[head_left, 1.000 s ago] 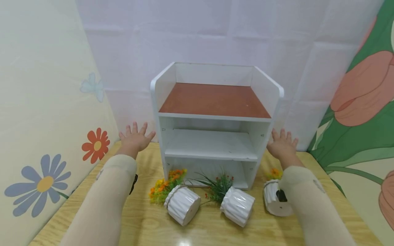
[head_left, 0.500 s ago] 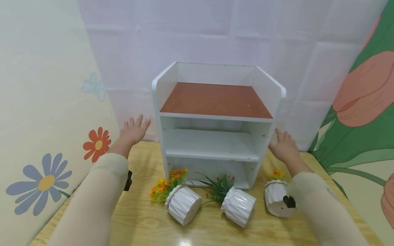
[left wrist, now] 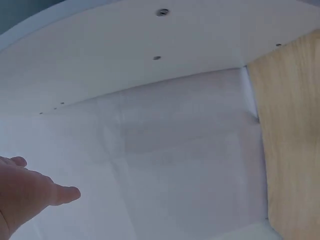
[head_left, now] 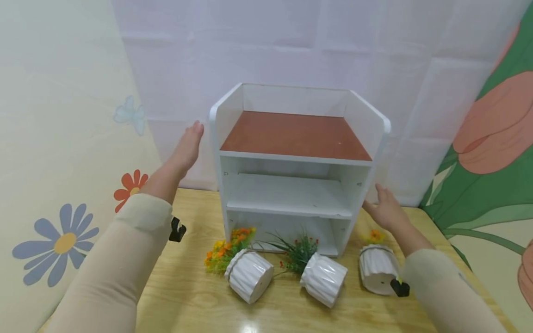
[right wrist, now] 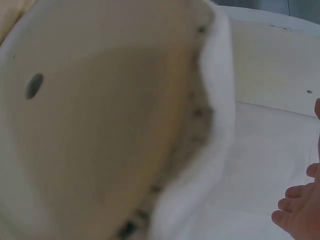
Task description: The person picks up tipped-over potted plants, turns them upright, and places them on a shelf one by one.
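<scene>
Left hand, fingers straight, sits just beside the white shelf unit standing mid-table. Right hand, fingers relaxed, lies near its lower right wall. Judged step: bracketing the unit. Next move likely requires firm contact on both walls.

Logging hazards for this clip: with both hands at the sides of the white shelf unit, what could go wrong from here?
The left hand sits high and the right hand low beside the shelf unit, so a lift might tilt it. Three toppled flower pots lie close against its front; shifting it forward could knock or roll them. The right sleeve hangs just over the right-hand pot and may brush it.
</scene>
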